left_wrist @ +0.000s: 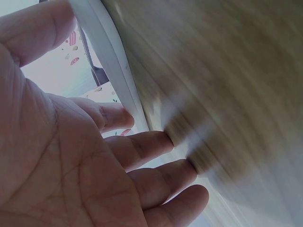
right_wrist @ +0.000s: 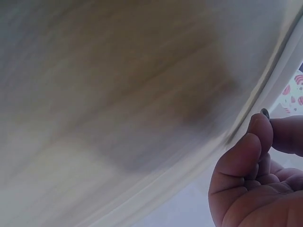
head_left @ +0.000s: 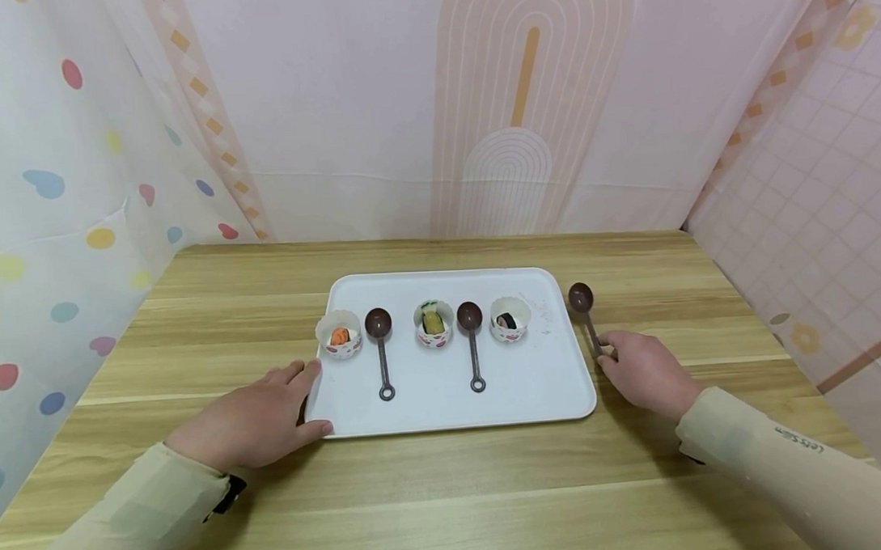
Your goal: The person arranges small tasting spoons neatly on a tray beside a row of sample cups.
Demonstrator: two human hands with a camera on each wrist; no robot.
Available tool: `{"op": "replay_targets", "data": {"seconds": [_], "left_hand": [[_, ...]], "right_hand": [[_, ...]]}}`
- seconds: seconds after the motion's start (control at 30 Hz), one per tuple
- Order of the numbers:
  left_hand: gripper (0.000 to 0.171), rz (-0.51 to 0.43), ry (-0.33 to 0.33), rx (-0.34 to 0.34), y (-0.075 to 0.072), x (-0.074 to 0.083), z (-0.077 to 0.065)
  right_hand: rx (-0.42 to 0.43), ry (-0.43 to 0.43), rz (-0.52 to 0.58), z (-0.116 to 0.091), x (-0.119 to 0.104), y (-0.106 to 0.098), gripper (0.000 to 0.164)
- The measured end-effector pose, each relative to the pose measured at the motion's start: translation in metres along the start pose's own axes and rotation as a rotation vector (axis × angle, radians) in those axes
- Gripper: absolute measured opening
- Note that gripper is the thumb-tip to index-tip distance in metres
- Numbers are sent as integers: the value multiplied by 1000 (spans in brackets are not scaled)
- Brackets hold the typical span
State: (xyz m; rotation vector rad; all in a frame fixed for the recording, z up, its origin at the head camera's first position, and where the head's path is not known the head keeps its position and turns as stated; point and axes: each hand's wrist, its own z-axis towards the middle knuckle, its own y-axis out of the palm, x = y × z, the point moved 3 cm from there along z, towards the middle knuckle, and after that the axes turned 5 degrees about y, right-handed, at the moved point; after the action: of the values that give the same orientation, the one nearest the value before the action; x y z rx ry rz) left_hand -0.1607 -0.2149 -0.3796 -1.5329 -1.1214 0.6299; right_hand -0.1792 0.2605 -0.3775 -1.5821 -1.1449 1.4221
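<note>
My right hand (head_left: 646, 373) pinches the handle end of a brown measuring spoon (head_left: 581, 297) between thumb and fingertips, just off the right edge of a white tray (head_left: 409, 410). The right wrist view shows the tip of the spoon handle (right_wrist: 265, 113) in the pinch. At the tray's left edge rests my left hand (head_left: 252, 419), its fingers loosely extended and its thumb at the front corner. Two more brown measuring spoons (head_left: 379, 322) (head_left: 470, 316) lie on the tray, bowls away from me. Between and beside them stand three paper cups (head_left: 344, 347) (head_left: 435, 337) (head_left: 511, 332).
Each cup holds a small sushi-like piece: an orange one (head_left: 339, 336), a yellow-green one (head_left: 432, 322) and a dark-wrapped one (head_left: 507, 320). The wooden table (head_left: 448, 501) reaches back to a patterned curtain (head_left: 334, 149), with more patterned cloth at both sides.
</note>
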Motion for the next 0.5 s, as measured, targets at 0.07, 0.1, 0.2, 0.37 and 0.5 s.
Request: {"op": "replay_targets", "data": {"seconds": [0.07, 0.1, 0.2, 0.37, 0.5], "left_hand": [[100, 0, 2, 2, 0, 0, 0], [100, -1, 1, 2, 0, 0, 0], [100, -3, 3, 3, 0, 1, 0], [100, 4, -4, -4, -1, 1, 0], [100, 9, -6, -9, -2, 0, 1]], "right_hand": [[0, 0, 12, -1, -2, -1, 38], [1, -2, 16, -2, -3, -1, 39], [1, -3, 35, -3, -5, -1, 40], [-13, 24, 83, -2, -7, 1, 40], [-33, 48, 129, 0, -10, 3, 40]]}}
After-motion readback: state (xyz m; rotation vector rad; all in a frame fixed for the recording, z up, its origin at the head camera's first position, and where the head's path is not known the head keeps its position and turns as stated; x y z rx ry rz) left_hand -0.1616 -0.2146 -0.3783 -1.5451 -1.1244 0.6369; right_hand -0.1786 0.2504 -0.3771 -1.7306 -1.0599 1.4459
